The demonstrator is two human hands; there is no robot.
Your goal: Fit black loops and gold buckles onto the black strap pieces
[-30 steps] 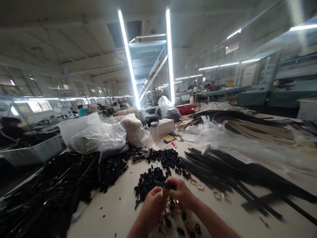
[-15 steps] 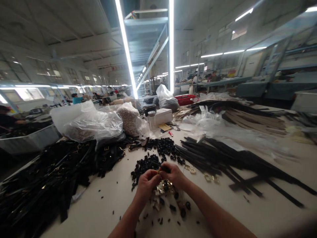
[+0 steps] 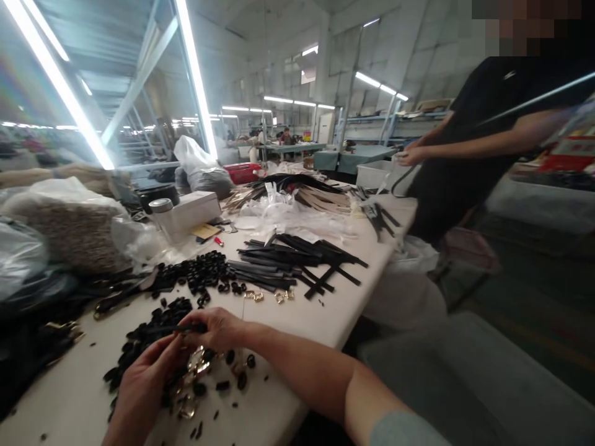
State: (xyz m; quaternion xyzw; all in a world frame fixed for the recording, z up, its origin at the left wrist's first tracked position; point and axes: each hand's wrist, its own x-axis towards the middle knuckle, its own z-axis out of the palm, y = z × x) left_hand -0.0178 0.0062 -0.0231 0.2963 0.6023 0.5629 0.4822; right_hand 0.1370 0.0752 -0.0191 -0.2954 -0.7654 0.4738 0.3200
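My right hand (image 3: 218,328) is closed around a narrow black strap (image 3: 195,327), thumb and fingers pinched on it. My left hand (image 3: 146,371) meets it at the fingertips, pinching the same strap from the near side. Whether a buckle sits between the fingers is hidden. Under and beside the hands lie loose gold buckles (image 3: 199,360) and black strap loops (image 3: 242,379). A heap of black loops (image 3: 153,328) spreads just beyond my left hand, and another pile of loops (image 3: 204,269) lies farther back.
Black straps (image 3: 297,260) lie behind to the right, near gold buckles (image 3: 253,296). Plastic bags (image 3: 69,217) and a white box (image 3: 193,214) stand at the back left. A person in dark clothes (image 3: 483,130) stands past the table's right edge (image 3: 357,310), handling a strip.
My view has swung to the right, bringing the standing person and the table's right edge into sight. Both hands stay together at the strap.
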